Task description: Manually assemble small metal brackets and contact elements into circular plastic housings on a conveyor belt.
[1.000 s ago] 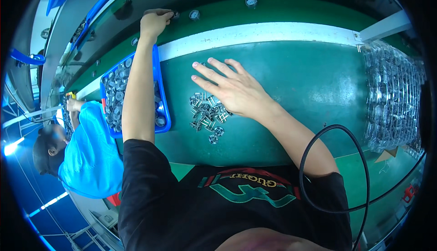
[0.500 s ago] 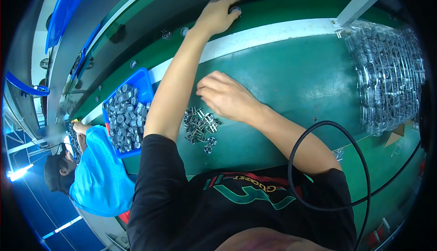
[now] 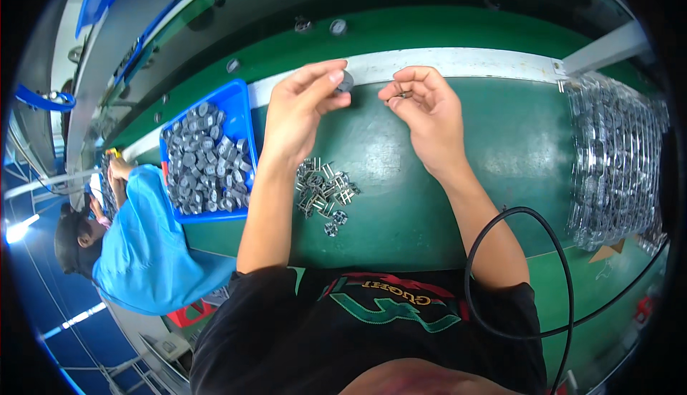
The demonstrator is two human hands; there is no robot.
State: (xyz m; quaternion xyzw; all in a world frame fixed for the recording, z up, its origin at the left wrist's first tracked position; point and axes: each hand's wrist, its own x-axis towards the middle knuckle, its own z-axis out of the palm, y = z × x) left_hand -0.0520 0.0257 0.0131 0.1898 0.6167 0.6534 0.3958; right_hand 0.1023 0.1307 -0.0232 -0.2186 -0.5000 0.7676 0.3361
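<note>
Left hand (image 3: 299,112) fingers pinching round grey disc (image 3: 345,81); right hand (image 3: 424,112) fingers, thin metal clip (image 3: 399,95).

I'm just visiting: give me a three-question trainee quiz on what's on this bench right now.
1. True or false: the blue bin of grey parts lies to the person's right.
2. What does the left hand pinch at its fingertips? A) a small round grey part B) a screwdriver C) the black cable
3. Fill in: the loose heap of metal clips lies on the green ____, below the raised hands.

Key:
1. False. The bin is to the left, beside the left forearm.
2. A. The right hand pinches something tiny, too small to identify.
3. Table.
</note>
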